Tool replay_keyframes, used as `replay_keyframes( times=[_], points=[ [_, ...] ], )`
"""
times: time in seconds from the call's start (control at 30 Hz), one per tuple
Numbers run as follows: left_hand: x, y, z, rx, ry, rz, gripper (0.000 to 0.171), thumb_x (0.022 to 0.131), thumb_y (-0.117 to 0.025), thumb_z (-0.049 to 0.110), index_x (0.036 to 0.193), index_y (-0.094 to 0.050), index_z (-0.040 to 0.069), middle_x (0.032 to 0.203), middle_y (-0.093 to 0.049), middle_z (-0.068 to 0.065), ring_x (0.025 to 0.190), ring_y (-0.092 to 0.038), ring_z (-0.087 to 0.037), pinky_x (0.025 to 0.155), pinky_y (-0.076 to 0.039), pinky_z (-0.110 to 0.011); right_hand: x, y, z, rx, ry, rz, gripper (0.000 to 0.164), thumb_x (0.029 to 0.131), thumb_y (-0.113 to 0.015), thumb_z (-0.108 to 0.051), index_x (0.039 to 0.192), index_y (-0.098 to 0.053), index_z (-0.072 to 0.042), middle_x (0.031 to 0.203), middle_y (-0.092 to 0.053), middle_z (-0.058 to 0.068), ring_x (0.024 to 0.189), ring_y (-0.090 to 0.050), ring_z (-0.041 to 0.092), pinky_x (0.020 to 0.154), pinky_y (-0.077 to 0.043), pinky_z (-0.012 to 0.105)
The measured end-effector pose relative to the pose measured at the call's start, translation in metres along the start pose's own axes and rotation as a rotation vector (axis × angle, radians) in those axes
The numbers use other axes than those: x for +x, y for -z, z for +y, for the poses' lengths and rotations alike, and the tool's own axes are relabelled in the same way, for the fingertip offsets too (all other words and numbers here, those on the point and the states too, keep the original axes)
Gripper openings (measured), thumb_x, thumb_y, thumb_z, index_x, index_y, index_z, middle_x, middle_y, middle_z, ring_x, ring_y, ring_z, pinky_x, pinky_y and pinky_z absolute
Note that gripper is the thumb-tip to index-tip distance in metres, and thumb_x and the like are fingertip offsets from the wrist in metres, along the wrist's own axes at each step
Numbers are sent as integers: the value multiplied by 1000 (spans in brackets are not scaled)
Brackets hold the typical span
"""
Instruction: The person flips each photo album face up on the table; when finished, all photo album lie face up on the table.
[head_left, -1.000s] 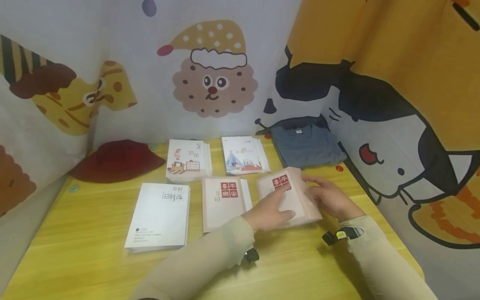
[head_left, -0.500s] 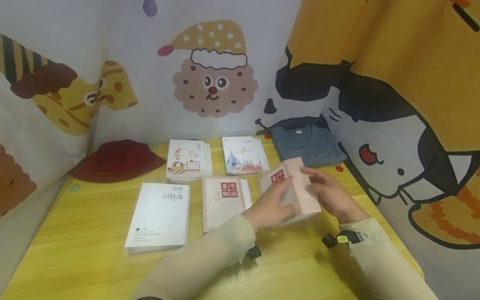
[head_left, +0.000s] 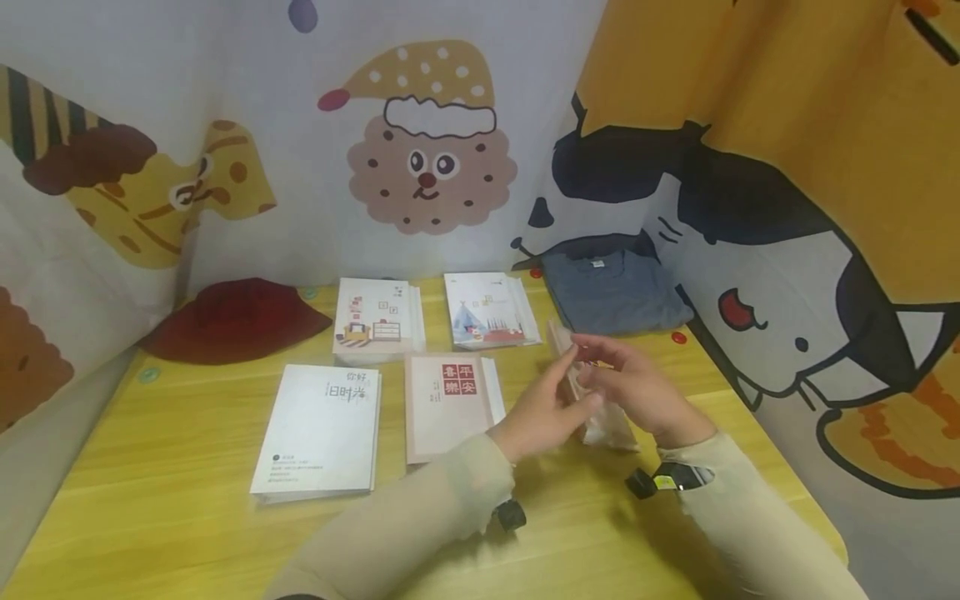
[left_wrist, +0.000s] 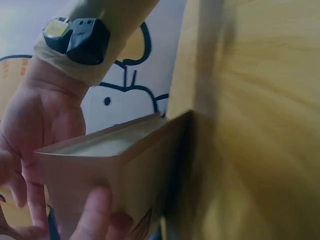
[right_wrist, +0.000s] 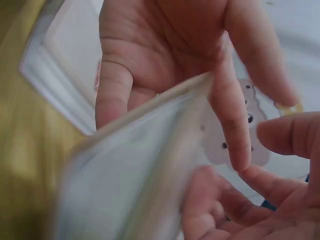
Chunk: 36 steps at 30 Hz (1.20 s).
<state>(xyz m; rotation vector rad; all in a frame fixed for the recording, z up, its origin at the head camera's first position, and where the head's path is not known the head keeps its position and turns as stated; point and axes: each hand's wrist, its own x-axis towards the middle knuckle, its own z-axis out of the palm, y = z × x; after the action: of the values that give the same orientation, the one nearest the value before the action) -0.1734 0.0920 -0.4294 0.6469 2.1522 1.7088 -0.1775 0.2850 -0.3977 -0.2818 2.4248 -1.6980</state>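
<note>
A thick pink book (head_left: pixel 611 429) stands tilted up on edge between my two hands, largely covered by them in the head view. The left wrist view shows its spine (left_wrist: pixel 80 175) and pale page block, fingertips lying on the spine. My left hand (head_left: pixel 536 417) holds the book, its fingers on both sides of the edge in the right wrist view. From the right, my right hand (head_left: pixel 648 396) reaches over the book; its loosely bent fingertips touch the cover, thumb apart from it. Just left lies another pink book (head_left: pixel 442 425) with red characters.
A white book (head_left: pixel 315 442) lies front left on the yellow table (head_left: pixel 150 500). Behind are two illustrated books, one with furniture (head_left: pixel 375 321) and one with a tent (head_left: pixel 483 312). A red hat (head_left: pixel 236 325) lies back left, a folded blue-grey shirt (head_left: pixel 611 292) back right, before a printed curtain (head_left: pixel 427 183).
The pink book has turned from lying nearly flat, cover up, to standing on edge. My right hand has moved left over it, close to the left fingers.
</note>
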Motion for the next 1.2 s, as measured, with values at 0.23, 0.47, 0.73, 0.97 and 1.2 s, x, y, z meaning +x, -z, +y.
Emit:
replay_keyframes(
  times=[0.23,0.47,0.73,0.97,1.2],
  points=[
    [0,-4,-5,123,88,10,85,100,-70,34,169,-24,17,162,-47,-16,107,-72,-27,111,-52,-45,14,2,27,-121,-68,58,54,102,-64,-8,152,-49,5,136,-61,31,109,-67,35,80,-62,30],
    [-1,-6,-7,159,127,-12,86,98,-72,32,169,-26,17,161,-48,-21,87,-74,-23,105,-56,-43,18,42,51,-421,-161,195,53,104,-64,-18,151,-52,2,144,-59,29,126,-58,43,98,-53,48],
    [0,-11,-14,153,135,-44,84,100,-70,29,170,-23,23,172,-32,-9,134,-62,-35,119,-45,-49,10,88,74,-524,-372,138,60,103,-62,-21,156,-45,0,154,-46,34,126,-55,46,95,-54,52],
    [1,-10,-19,188,179,-72,81,101,-68,33,169,-26,21,164,-45,-14,138,-58,-33,117,-47,-48,7,84,73,-458,-424,14,61,101,-63,-14,158,-43,-2,156,-39,38,111,-62,40,69,-59,37],
    [0,-9,-26,181,221,-57,79,101,-68,32,166,-30,7,167,-40,-16,153,-41,-34,128,-32,-47,6,64,67,-429,-384,-66,63,95,-68,-11,155,-48,-8,155,-43,35,106,-63,42,72,-59,36]
  ],
)
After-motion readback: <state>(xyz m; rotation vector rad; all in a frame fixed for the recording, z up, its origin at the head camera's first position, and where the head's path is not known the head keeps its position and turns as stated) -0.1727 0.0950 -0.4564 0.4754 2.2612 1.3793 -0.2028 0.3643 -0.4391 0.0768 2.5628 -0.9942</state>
